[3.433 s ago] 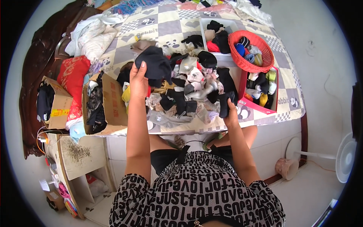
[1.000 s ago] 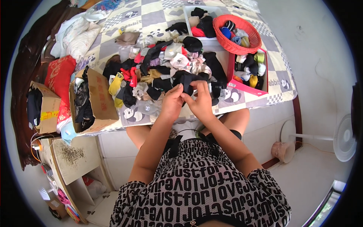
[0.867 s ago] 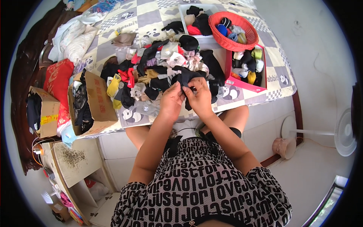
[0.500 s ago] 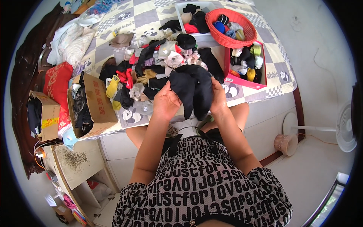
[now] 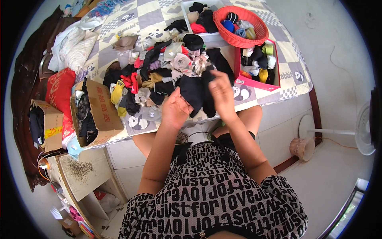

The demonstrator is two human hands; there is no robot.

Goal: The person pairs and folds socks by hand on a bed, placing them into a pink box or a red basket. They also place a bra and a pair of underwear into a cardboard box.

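Note:
A piece of black clothing (image 5: 194, 93) hangs in front of me above the bed's near edge; its exact kind cannot be told. My left hand (image 5: 177, 109) grips its left side, with the thumb toward me and the other fingers partly behind the cloth. At its upper right side, my right hand (image 5: 222, 93) is closed on the fabric, the fingers bent and slightly blurred. Just beyond the hands lies a loose pile of socks and small garments (image 5: 181, 61) in black, grey, red, yellow and pink. Another black garment (image 5: 221, 65) is spread right of the pile.
A red basket (image 5: 260, 30) with rolled socks overlaps a white bin (image 5: 185, 12) and a pink-red box (image 5: 258, 84) of folded pieces. Two cardboard boxes (image 5: 104, 113) (image 5: 53, 129) holding dark clothes stand left. A fan (image 5: 364, 131) stands on the floor at right.
My right hand has moved up and slightly left along the black clothing, its fingers now bent at the upper edge. The cloth hangs narrower on that side. My left hand stays nearly in place.

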